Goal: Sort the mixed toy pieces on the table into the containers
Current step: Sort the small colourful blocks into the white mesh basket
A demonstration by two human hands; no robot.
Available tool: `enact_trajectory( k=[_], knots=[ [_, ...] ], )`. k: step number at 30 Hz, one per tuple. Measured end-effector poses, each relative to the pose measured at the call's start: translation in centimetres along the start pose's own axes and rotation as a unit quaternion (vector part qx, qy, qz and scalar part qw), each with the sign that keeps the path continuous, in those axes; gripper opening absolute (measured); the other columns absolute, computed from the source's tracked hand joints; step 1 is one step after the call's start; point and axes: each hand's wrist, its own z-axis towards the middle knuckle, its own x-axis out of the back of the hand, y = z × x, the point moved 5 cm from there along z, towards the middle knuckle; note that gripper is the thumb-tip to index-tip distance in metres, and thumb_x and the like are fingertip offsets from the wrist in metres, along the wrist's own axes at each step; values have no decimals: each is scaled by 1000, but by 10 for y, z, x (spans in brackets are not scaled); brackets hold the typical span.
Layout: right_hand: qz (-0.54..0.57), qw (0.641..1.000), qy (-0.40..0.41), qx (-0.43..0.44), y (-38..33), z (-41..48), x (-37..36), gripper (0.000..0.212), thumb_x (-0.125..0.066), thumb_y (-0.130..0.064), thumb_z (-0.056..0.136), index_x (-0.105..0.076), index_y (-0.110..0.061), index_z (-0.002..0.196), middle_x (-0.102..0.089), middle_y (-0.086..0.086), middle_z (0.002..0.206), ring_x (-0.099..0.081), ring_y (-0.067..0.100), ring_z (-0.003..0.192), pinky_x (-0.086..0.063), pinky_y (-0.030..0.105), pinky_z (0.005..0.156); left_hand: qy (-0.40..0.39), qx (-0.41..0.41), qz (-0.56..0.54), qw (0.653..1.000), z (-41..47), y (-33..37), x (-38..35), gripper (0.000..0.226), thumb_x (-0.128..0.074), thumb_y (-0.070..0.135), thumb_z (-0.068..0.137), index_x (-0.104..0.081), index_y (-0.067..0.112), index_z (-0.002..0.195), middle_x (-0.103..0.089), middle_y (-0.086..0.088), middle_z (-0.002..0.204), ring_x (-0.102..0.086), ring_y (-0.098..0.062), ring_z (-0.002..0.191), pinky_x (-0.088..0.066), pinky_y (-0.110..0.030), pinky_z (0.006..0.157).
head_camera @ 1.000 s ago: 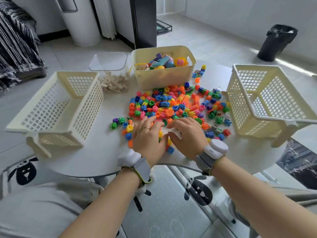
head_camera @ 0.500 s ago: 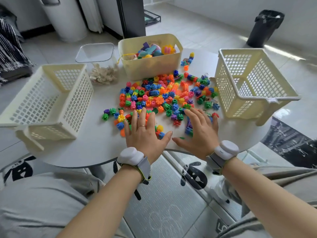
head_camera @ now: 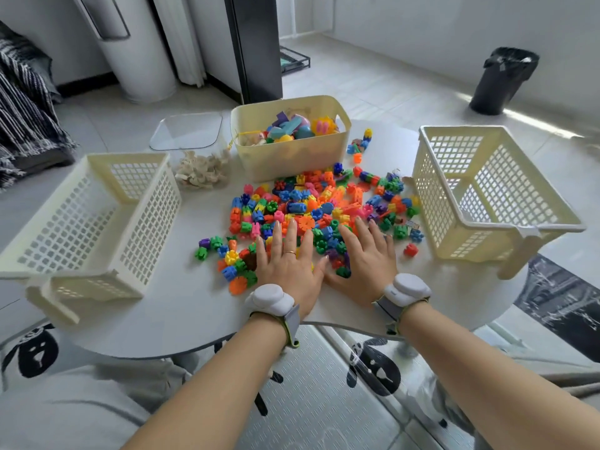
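Observation:
A heap of small colourful plastic toy pieces (head_camera: 311,203) covers the middle of the round white table (head_camera: 181,306). My left hand (head_camera: 287,261) lies flat on the near edge of the heap, fingers straight and spread. Beside it my right hand (head_camera: 363,258) also lies flat on the pieces, its thumb touching my left hand. An empty cream lattice basket (head_camera: 97,216) stands at the left and another empty one (head_camera: 487,190) at the right. A solid cream bin (head_camera: 289,157) with larger toys stands behind the heap.
A clear lidded box with pale beige pieces (head_camera: 201,170) sits left of the bin. A few linked pieces (head_camera: 360,146) lie behind the heap at the right. A black waste bin (head_camera: 503,79) stands on the floor far right. My knees are under the table's near edge.
Both hands went from curled over pieces to flat with spread fingers. The right hand has slid left until its thumb meets my left hand. The camera has tilted.

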Motion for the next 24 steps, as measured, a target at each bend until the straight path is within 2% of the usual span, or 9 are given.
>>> enact_trajectory(
  k=[7, 9, 12, 14, 16, 19, 21, 23, 24],
  knots=[
    [45, 998, 41, 21, -2, 38, -8, 76, -47, -60, 74, -40, -23, 140, -30, 10, 152, -20, 34, 142, -8, 54, 113, 11, -18, -12, 1000, 39, -5, 2, 56, -19, 48, 98, -13, 25, 149, -5, -1, 159, 5, -24, 147, 6, -50, 117],
    [105, 991, 83, 20, 0, 44, -4, 67, -45, -56, 80, -52, -14, 131, -44, 16, 141, -35, 38, 134, -22, 59, 110, 23, -31, -59, 998, 48, -8, 7, 48, -29, 30, 100, -24, 22, 147, -13, -3, 158, -2, -25, 147, 2, -46, 118],
    [183, 970, 160, 11, 9, 44, 5, 52, -38, -37, 88, -60, -1, 118, -55, 22, 126, -50, 42, 118, -40, 59, 96, 87, -23, -146, 985, 56, -21, 21, 48, -37, 6, 93, -40, 14, 140, -29, -11, 152, -18, -29, 144, -12, -43, 118],
    [152, 974, 169, 15, 11, 41, 8, 50, -39, -40, 87, -61, -6, 118, -56, 18, 127, -50, 40, 120, -39, 58, 99, 91, -18, -149, 984, 60, -30, 25, 46, -39, 11, 95, -40, 16, 140, -31, -9, 151, -20, -28, 142, -14, -42, 118],
    [82, 987, 140, 18, 7, 37, 6, 59, -39, -55, 82, -58, -20, 125, -51, 10, 137, -40, 35, 131, -26, 56, 109, 45, -25, -109, 993, 63, -33, 23, 48, -41, 30, 96, -32, 26, 144, -23, -2, 155, -14, -25, 144, -9, -43, 118],
    [-2, 998, 49, 40, -5, 42, 2, 70, -36, -71, 76, -40, -39, 138, -30, 4, 153, -17, 32, 144, -6, 57, 114, -22, -28, -53, 998, 71, -30, 13, 59, -35, 56, 92, -14, 43, 146, -4, 8, 159, 1, -23, 147, -1, -45, 118],
    [-51, 997, -26, 46, -9, 49, -3, 72, -34, -73, 79, -23, -44, 144, -10, 3, 158, -1, 32, 146, 4, 57, 114, -49, -35, -31, 998, 76, -25, 6, 62, -29, 63, 90, -6, 46, 145, 5, 10, 159, 6, -23, 147, 1, -47, 118],
    [-73, 995, -55, 50, -10, 53, -8, 68, -36, -68, 85, -19, -42, 146, -6, 1, 159, 0, 32, 146, 2, 58, 114, -53, -47, -4, 997, 76, -21, 3, 63, -26, 64, 90, -4, 43, 146, 7, 9, 159, 4, -25, 146, -1, -47, 118],
    [-78, 994, -46, 55, -12, 52, -9, 64, -38, -63, 86, -26, -39, 145, -15, 2, 158, -9, 34, 145, -5, 60, 113, -45, -54, 5, 998, 74, -18, 3, 63, -25, 62, 92, -6, 40, 148, 5, 7, 159, 0, -27, 146, -3, -46, 118]
  ],
)
